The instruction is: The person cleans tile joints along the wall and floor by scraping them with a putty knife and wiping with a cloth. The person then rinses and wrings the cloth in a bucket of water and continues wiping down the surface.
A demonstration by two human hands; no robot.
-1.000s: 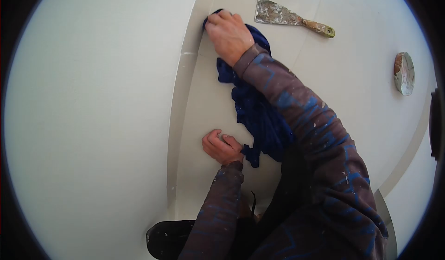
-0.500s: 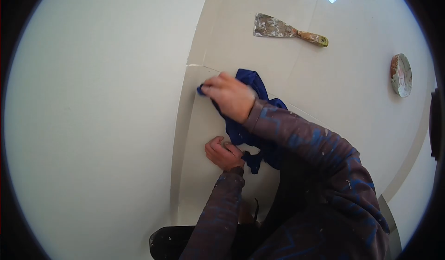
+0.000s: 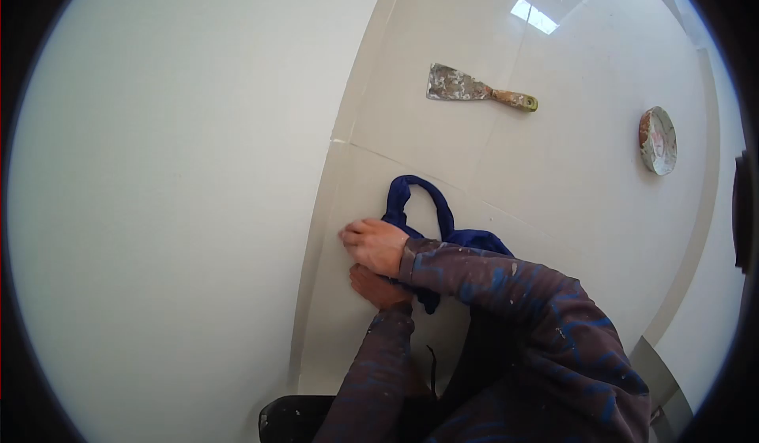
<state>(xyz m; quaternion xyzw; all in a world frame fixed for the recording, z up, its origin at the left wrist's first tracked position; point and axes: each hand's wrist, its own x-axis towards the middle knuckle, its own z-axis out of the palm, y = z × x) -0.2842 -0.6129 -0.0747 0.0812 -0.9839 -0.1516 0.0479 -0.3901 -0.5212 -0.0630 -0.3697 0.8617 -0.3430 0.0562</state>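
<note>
A dark blue cloth lies bunched on the pale tiled floor, one strip of it curving in a loop and running under my right hand. My right hand is closed on the cloth, its fingertips pressed down close to the base of the wall. Just below it, my left hand rests on the floor with its fingers bent but apart, partly covered by the right hand. I see nothing held in it. A loose end of the cloth hangs beside the left wrist.
A paint-crusted putty knife lies on the tiles ahead. Farther right is a round, smeared container or lid. The white wall rises along the left, and a black object sits by my left forearm.
My right hand has drawn back toward me along the wall base with the cloth, now partly over my left hand. The cloth has stretched into a loop. The view has shifted slightly.
</note>
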